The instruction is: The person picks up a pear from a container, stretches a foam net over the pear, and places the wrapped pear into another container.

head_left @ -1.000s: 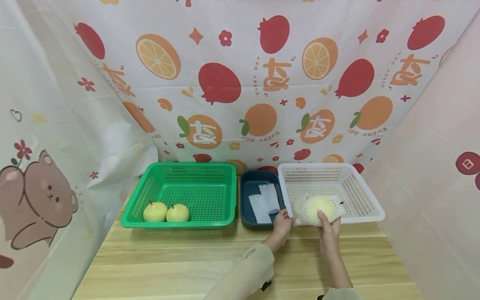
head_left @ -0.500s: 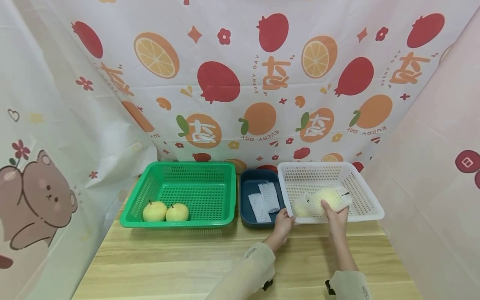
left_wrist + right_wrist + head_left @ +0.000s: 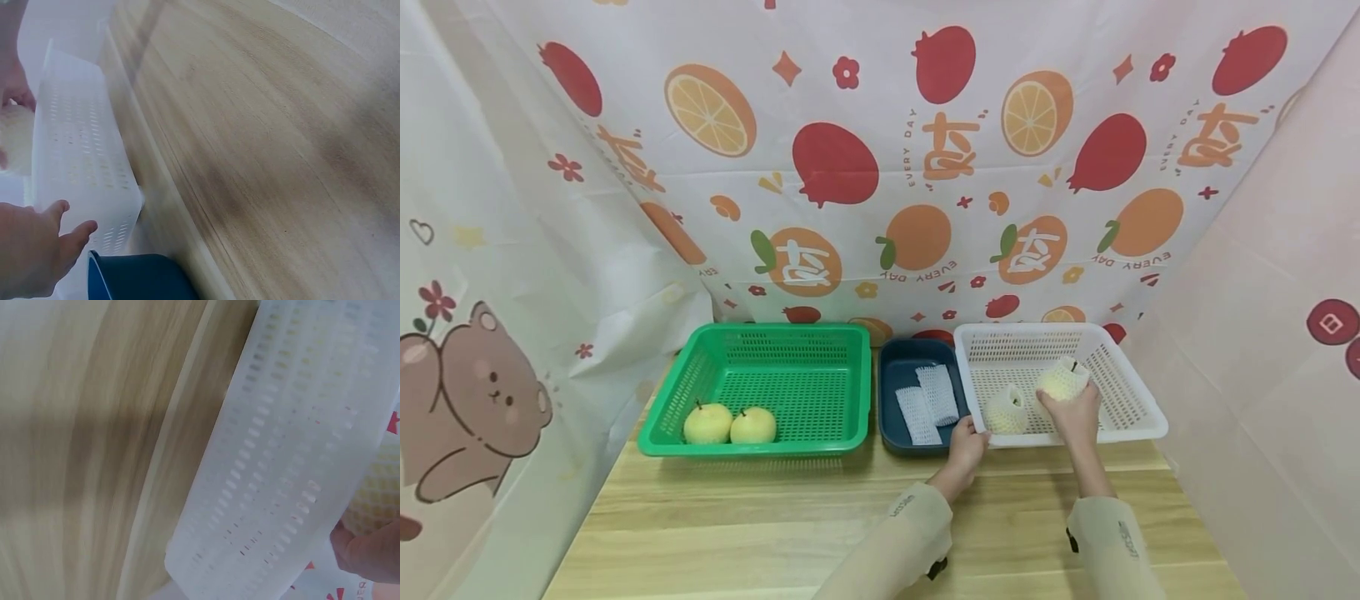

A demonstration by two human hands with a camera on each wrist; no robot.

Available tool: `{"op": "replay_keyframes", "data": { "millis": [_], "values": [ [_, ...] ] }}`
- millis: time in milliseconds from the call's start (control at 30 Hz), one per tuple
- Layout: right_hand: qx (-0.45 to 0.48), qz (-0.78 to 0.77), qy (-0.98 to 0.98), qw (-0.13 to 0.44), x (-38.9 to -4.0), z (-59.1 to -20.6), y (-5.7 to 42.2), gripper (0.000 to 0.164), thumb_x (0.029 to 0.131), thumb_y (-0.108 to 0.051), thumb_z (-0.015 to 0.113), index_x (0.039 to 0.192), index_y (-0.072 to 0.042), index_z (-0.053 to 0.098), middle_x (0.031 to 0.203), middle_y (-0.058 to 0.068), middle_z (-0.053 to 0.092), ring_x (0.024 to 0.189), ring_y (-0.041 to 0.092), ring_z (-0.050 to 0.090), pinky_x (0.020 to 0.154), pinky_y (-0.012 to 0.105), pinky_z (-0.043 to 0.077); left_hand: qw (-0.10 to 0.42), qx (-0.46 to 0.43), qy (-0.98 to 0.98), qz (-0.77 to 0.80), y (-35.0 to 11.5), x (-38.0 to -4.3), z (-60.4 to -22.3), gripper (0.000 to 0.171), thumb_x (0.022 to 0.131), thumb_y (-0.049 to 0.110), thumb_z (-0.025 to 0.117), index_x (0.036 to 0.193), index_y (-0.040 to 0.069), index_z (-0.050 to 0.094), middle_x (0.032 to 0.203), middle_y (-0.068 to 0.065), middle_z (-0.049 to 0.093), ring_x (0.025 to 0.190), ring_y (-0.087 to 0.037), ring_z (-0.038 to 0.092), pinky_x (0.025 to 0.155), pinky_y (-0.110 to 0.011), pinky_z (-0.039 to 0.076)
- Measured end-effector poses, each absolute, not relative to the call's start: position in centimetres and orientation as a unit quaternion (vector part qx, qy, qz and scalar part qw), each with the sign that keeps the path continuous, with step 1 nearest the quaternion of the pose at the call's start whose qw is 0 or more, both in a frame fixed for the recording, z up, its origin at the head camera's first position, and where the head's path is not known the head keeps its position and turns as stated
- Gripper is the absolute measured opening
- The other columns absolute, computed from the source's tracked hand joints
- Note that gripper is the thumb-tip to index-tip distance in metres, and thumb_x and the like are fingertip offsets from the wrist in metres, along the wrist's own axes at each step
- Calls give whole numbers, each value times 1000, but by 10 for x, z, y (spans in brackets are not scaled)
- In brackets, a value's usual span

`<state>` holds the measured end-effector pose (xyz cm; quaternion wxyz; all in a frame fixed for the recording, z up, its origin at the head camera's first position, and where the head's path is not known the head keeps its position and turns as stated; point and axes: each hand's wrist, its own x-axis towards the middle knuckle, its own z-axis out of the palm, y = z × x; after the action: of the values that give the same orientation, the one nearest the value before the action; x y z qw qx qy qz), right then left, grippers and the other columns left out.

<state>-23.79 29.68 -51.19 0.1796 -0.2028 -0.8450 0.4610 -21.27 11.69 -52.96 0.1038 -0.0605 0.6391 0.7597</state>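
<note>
Fruit-printed sheeting (image 3: 932, 192) backs everything on my head feed, above a wood-grained bench (image 3: 760, 533). Reading that view as a clock, I find a green basket (image 3: 797, 387) at eight, a white basket (image 3: 1116, 379) at four and a blue tray (image 3: 897, 375) at five. My left hand (image 3: 966, 452) pinches the white basket's rim at its seven o'clock corner; my right hand (image 3: 1078, 414) curls round a netted pear (image 3: 1058, 386) inside it. Another wrapped pear (image 3: 1006, 416) sits just beside, at eight o'clock from the held one. Two bare pears (image 3: 708, 423) stand along the green basket's seven o'clock edge, and two foam nets (image 3: 917, 417) lie in the tray.

Whether the held pear touches the basket floor, I cannot tell. I'd seat it fully before loosening the fingers, lest it roll into its neighbour, and use the left hand's grip against sliding.
</note>
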Motion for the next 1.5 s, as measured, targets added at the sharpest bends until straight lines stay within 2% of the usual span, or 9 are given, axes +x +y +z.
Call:
{"op": "replay_keyframes", "data": {
  "millis": [200,433,700,800,1000,1200,1267,1400,1500],
  "values": [
    [-208,348,-910,83,-250,-516,304,93,72,-36,73,132,15,23,120,35,35,105,49,41,85,57,38,93,-64,647,754,119,-213,-530,35,83,-13,51,117,-16,46,103,-25,57,80,-18,54,67,-26,47],
    [-190,308,-932,1,-260,-521,307,92,72,-37,73,127,18,25,118,37,37,106,51,39,87,56,37,97,-68,648,752,120,-212,-529,35,84,-12,50,119,-14,46,102,-23,57,73,-15,50,63,-24,44],
    [-201,267,-941,-56,-266,-524,307,90,72,-39,72,128,15,27,117,37,41,109,51,37,86,57,36,102,-77,662,739,120,-213,-528,35,85,-11,51,119,-13,46,107,-22,57,86,-20,55,73,-29,48],
    [-187,257,-945,-71,-268,-524,309,87,73,-37,71,127,15,28,116,38,41,108,52,38,86,57,36,102,-82,664,736,119,-213,-526,36,84,-12,52,120,-13,46,109,-23,56,90,-22,55,75,-31,48],
    [-144,236,-955,-110,-270,-523,317,88,75,-33,70,131,16,24,123,44,29,115,59,24,93,62,27,112,-83,670,729,117,-212,-524,39,86,-10,52,123,-12,44,115,-24,53,98,-26,54,78,-32,48],
    [-77,272,-948,-146,-272,-519,331,88,68,-7,71,133,18,18,128,42,29,116,54,31,94,57,31,116,-85,672,726,117,-212,-524,40,86,-9,53,125,-11,43,115,-23,53,97,-25,54,78,-32,48],
    [-56,281,-945,-159,-271,-518,336,90,67,-4,70,135,18,14,130,42,26,118,53,29,94,57,31,112,-83,673,726,118,-213,-524,39,86,-9,53,124,-12,44,114,-23,54,96,-25,55,78,-31,48],
    [-57,281,-942,-173,-268,-515,341,90,78,-23,70,135,19,14,132,44,19,120,57,20,94,61,27,105,-78,674,727,118,-213,-525,38,85,-10,53,121,-13,45,113,-23,55,96,-24,55,79,-31,48],
    [-78,269,-946,-164,-265,-511,341,91,81,-39,65,133,20,20,131,44,22,118,58,23,92,61,30,109,-78,675,726,118,-213,-526,38,85,-10,53,122,-12,45,113,-23,54,95,-24,55,78,-31,48]
  ]
}}
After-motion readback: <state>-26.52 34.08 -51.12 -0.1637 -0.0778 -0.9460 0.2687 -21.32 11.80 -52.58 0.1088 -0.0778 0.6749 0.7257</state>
